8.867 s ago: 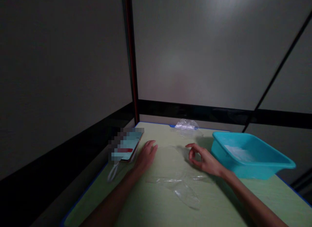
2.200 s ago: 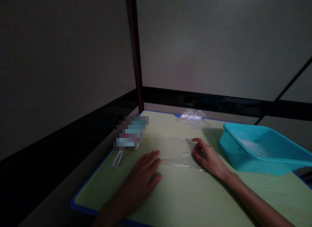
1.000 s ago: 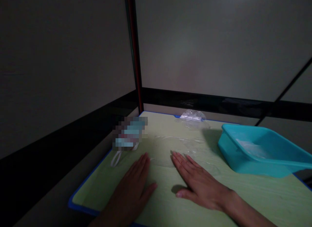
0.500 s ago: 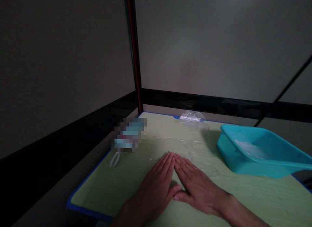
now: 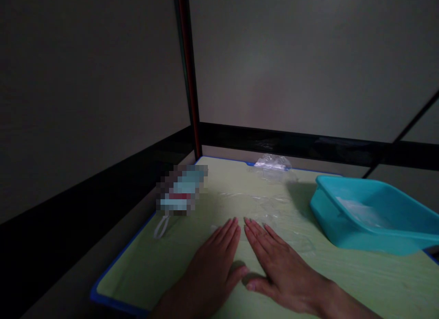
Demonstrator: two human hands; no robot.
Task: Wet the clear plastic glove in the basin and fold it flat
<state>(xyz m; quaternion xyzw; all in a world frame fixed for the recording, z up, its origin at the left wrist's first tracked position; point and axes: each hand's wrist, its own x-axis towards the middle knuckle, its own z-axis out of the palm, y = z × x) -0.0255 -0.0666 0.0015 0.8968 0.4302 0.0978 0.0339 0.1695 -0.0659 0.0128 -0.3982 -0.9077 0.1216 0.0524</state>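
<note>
Pale green, the tabletop [image 5: 363, 280] bore a turquoise basin [image 5: 338, 227]; left of the basin, clear film [image 5: 269, 205] lay flat. Nearer than the film, also left of the basin, the left hand [image 5: 216, 258] and right hand [image 5: 281, 263] rested palm-down, gripping nothing. Their fingertips, together half a second earlier, had parted, suggesting flat contact rather than a hold. The basin's right end was cut off; the film's outline barely showed; pixelation masked a device [image 5: 187, 186] well left of the basin.
</note>
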